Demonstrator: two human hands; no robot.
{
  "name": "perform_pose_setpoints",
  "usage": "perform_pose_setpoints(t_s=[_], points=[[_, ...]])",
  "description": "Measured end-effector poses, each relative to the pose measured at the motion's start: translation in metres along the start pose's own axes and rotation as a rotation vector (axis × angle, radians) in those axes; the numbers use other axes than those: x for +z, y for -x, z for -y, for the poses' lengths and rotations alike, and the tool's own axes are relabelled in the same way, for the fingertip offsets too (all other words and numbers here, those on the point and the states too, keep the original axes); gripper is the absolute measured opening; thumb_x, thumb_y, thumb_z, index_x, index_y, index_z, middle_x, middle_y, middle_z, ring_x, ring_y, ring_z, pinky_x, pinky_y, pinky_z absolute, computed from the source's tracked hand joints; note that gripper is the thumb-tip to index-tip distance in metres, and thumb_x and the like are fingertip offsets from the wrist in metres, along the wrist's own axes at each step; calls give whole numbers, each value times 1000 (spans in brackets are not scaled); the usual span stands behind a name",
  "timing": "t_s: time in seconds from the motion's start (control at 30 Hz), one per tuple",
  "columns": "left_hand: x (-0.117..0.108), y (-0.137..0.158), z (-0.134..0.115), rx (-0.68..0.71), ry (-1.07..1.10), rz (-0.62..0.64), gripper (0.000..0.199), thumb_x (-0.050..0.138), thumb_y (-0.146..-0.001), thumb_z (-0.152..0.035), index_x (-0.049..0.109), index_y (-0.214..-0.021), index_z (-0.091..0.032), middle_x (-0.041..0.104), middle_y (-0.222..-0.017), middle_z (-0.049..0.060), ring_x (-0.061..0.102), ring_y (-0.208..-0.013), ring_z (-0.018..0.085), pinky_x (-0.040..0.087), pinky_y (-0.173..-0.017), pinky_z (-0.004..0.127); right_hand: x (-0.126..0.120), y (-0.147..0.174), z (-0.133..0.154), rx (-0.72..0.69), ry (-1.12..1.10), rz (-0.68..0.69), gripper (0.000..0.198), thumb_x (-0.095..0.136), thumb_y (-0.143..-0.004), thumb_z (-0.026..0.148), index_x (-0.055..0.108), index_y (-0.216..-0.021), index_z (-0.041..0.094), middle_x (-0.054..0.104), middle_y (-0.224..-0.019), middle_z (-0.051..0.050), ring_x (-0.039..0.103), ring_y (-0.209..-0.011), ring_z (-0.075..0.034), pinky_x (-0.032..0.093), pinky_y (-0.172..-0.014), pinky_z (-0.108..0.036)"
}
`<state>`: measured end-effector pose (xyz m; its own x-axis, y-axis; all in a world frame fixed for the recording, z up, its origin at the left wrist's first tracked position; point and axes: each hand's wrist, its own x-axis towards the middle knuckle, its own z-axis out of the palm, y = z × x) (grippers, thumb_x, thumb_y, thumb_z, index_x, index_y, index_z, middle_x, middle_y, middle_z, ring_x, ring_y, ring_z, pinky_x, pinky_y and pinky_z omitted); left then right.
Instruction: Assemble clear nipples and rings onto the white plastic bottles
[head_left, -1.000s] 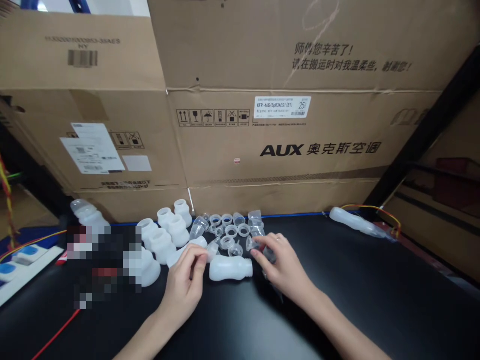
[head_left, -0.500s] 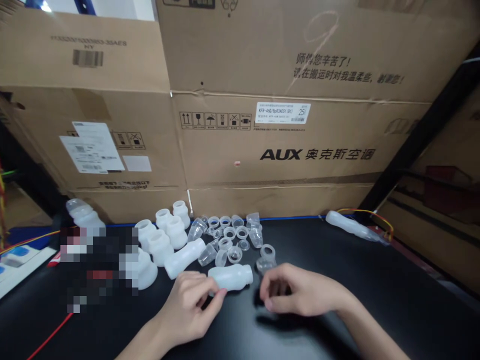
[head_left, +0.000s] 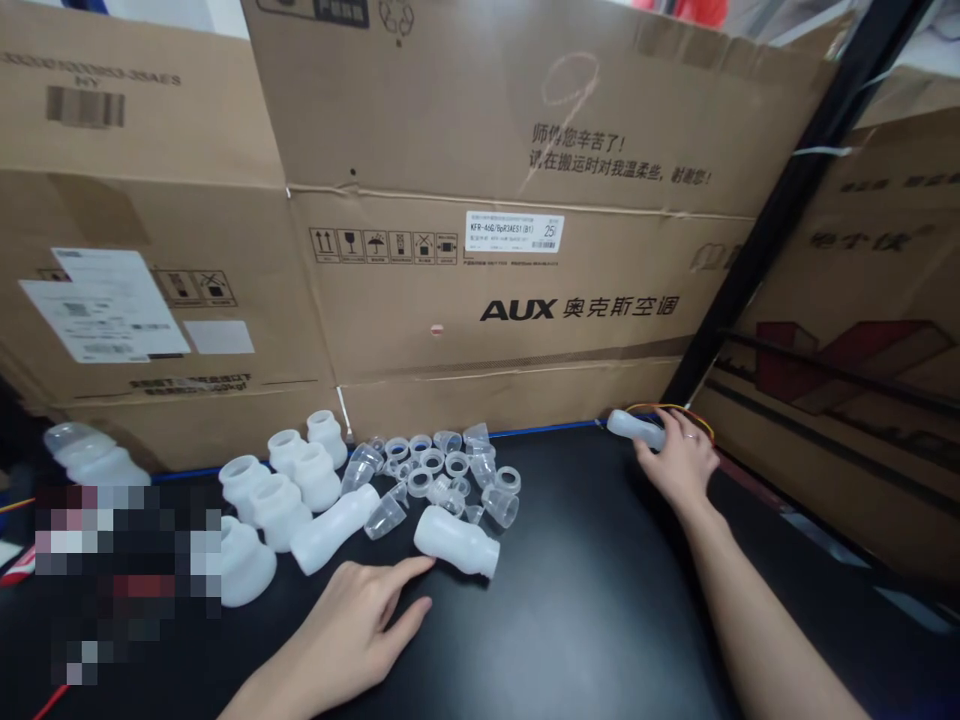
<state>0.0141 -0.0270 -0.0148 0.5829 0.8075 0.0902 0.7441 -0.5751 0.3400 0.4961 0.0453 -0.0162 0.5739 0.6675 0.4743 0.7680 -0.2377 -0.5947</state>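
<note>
A white translucent plastic bottle (head_left: 457, 543) lies on its side on the black table. The index fingertip of my left hand (head_left: 360, 620) rests at its near side; thumb and index are apart and nothing is held. At the back right, my right hand (head_left: 684, 455) reaches over another whitish bottle (head_left: 634, 428), its thumb and fingers spread around it. The hand hides that bottle's right end, and a firm grip does not show. Clear plastic cups and rings (head_left: 435, 475) sit behind the near bottle. One more white bottle (head_left: 336, 528) lies to their left.
Several upright white wide-based bottles (head_left: 277, 508) stand at left, beside a pixelated area. Farther left is a bottle with a clear top (head_left: 97, 455). A large cardboard box (head_left: 480, 350) walls off the back. A black post (head_left: 720, 335) and thin wires (head_left: 697, 412) are at right.
My right hand has moved from the clear parts to the bottle at the back right. My left hand has loosened from the near bottle, which now lies at a different angle. The view has swung right.
</note>
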Motion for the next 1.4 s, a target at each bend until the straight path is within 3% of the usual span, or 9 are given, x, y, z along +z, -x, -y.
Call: perform_pose_setpoints(t_s=[0.23, 0.53, 0.67, 0.77, 0.87, 1.0, 1.17, 1.27, 1.4], points=[[-1, 1, -1, 70, 79, -67, 30, 53, -102, -33, 77, -119, -29, 63, -57, -5, 62, -51, 13, 43, -59, 23, 18, 3, -10, -26, 114, 183, 48, 54, -89, 36, 64, -127, 9, 64, -126, -29, 56, -123, -47, 37, -105, -66], [5, 2, 3, 137, 128, -303, 25, 53, -102, -23, 69, -121, -26, 63, -65, -5, 62, -54, 12, 47, -60, 24, 20, 59, 91, -480, -244, 417, 44, 41, -103, 45, 54, -134, 16, 69, -123, -14, 67, -105, -28, 53, -95, -41], [5, 3, 2, 92, 156, -571, 66, 69, -92, -26, 39, -151, -28, 68, -103, 4, 64, -69, 15, 55, -65, 28, 1, 107, 134, -684, -407, 507, 43, 43, -105, 45, 58, -134, 16, 69, -129, -16, 66, -114, -28, 50, -101, -38], [7, 4, -2, 115, 304, -675, 110, 82, -79, -27, 10, -162, -31, 60, -136, 16, 70, -88, 20, 60, -66, 31, -8, 142, 158, -861, -464, 622, 38, 47, -104, 41, 63, -128, 16, 75, -107, -14, 69, -89, -26, 50, -83, -35], [8, 4, -8, 132, 406, -599, 95, 91, -72, -30, 38, -151, -31, 68, -130, 11, 74, -97, 24, 63, -77, 33, -4, 170, 171, -971, -430, 701, 39, 52, -100, 46, 71, -115, 16, 71, -77, -8, 62, -64, -21, 41, -63, -31], [8, 1, -18, 126, 456, -548, 44, 93, -72, -34, 65, -106, -25, 75, -90, 0, 73, -75, 18, 61, -69, 26, 12, 182, 173, -964, -428, 612, 47, 61, -92, 62, 76, -90, 17, 60, -56, -2, 48, -47, -14, 28, -53, -29], [0, 6, -10, 31, 428, -692, 38, 88, -74, -36, 63, -100, -23, 73, -85, -1, 69, -65, 16, 57, -58, 25, 15, 140, 145, -876, -380, 380, 50, 75, -78, 69, 75, -82, 20, 57, -53, 0, 47, -47, -15, 33, -54, -28], [-8, 8, 5, -82, 441, -810, 34, 85, -76, -39, 62, -95, -23, 69, -79, -2, 65, -60, 15, 54, -53, 24, 8, 102, 121, -584, -377, 240, 43, 67, -88, 63, 72, -81, 21, 56, -54, 1, 48, -48, -14, 37, -55, -28], [-14, 4, 13, -131, 490, -821, 34, 83, -78, -42, 61, -95, -22, 69, -82, -2, 66, -64, 16, 56, -57, 25, 8, 83, 112, -489, -370, 232, 42, 54, -100, 55, 64, -78, 21, 54, -56, 2, 45, -49, -14, 38, -54, -28]])
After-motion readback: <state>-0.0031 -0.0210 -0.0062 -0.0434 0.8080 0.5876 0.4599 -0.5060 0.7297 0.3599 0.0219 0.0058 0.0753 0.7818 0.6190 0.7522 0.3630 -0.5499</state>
